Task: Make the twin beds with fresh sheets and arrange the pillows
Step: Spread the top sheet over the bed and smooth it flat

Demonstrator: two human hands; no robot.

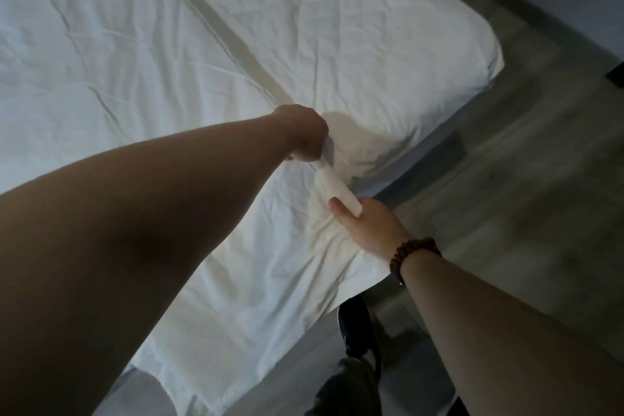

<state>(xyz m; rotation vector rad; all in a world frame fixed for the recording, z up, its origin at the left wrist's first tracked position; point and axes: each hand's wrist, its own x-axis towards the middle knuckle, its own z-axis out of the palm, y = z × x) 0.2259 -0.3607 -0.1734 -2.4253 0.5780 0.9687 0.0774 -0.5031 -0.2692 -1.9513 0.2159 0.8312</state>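
The left hand grips the upper end of a raised fold of white sheet. The right hand pinches its lower end, at the near edge of the bed.

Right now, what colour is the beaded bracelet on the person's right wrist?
The bracelet is reddish brown; the head view, the only one, shows it.

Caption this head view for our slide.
Left hand and right hand grip a fold of white sheet at the bed's edge.
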